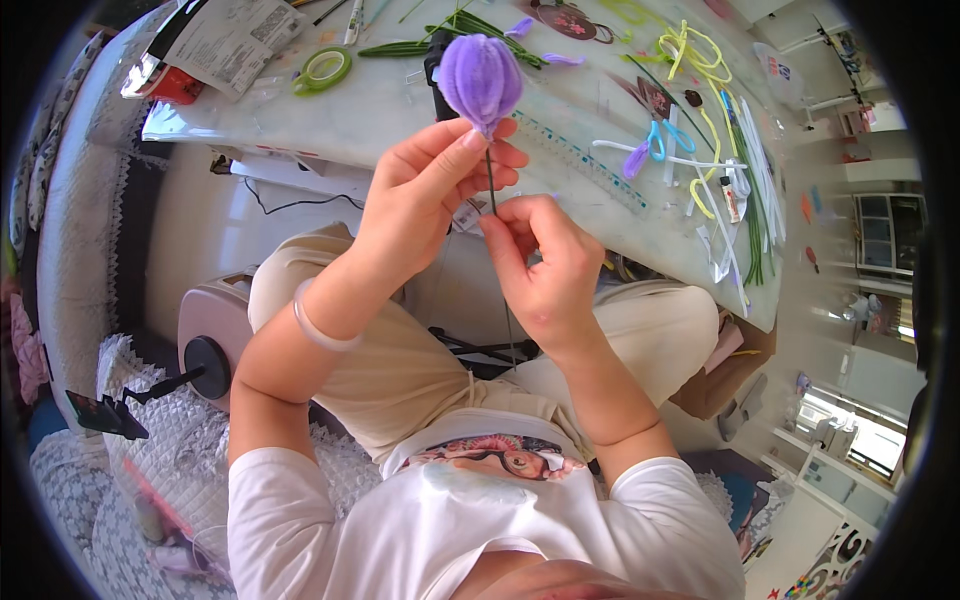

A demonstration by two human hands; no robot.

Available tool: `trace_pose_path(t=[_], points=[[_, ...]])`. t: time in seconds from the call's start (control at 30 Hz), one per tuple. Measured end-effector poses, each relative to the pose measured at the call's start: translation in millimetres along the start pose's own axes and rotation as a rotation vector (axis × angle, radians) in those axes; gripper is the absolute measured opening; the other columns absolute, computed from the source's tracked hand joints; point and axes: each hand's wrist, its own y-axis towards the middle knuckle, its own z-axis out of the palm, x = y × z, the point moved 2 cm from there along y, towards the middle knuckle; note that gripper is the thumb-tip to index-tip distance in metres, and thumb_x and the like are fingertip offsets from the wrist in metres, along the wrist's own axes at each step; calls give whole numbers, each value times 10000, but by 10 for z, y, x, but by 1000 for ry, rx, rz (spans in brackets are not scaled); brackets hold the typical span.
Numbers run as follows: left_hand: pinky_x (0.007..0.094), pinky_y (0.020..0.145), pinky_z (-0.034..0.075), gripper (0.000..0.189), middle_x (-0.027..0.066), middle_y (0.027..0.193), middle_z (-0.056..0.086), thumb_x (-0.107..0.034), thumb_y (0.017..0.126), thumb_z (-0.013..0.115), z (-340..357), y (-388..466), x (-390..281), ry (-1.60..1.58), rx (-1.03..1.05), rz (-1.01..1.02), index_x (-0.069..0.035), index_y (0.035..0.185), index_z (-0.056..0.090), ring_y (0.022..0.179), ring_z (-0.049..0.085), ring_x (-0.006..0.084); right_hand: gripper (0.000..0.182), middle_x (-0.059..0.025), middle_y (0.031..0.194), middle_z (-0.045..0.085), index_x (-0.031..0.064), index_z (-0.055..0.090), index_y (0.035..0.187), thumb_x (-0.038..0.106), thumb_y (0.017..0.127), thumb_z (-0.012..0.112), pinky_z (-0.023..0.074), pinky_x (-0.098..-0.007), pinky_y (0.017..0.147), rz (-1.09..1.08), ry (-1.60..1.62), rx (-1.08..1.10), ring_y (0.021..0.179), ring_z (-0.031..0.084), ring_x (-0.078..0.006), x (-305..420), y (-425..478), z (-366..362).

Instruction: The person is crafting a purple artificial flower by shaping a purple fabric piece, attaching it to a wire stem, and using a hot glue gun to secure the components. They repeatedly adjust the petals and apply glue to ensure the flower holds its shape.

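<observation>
A purple pipe-cleaner flower head (481, 81) with rounded ribs stands upright at the tip of a thin dark green stem (492, 180). My left hand (442, 176) pinches the base of the flower between thumb and fingers. Lower down, my right hand (546, 262) holds the stem between thumb and forefinger. The stem's free end hangs over my lap. Behind the flower is a black object, partly hidden. Both hands are above the table's near edge.
The marble-patterned table (337, 135) carries green tape (322, 71), a clear ruler (577, 161), blue-handled scissors (667, 140), a small purple tuft (636, 160), yellow pipe cleaners (701, 52), white strips (757, 172) and a small tube (729, 199). A phone on a stand (105, 414) is at lower left.
</observation>
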Motion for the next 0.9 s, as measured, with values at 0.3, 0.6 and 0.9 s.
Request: trace_pose_path(t=[0.3,0.6,0.9], points=[[216,560,369,274,55,805,559,-127,941,464,-453,-121,-418,-174,-173,184,76,1107,541,630,430,79,231,-106,763,630,2,573,971,118,791,661,485,-309,602,43,163,-26,634,609,-201,-584,498,216],[221,583,353,292,47,814,544,-128,947,476,-664,44,-340,-198,-308,143,77,1150,524,645,404,79,531,-147,808,653,-30,551,1084,226,649,717,505,-361,701,203,-7,66,762,653,-276,-833,1100,889],[217,564,358,253,34,778,553,-147,953,482,-741,65,-283,-269,-230,131,44,1100,560,618,415,72,184,-71,765,575,6,587,855,131,722,610,445,-291,593,299,390,113,629,540,-148,-593,846,629]])
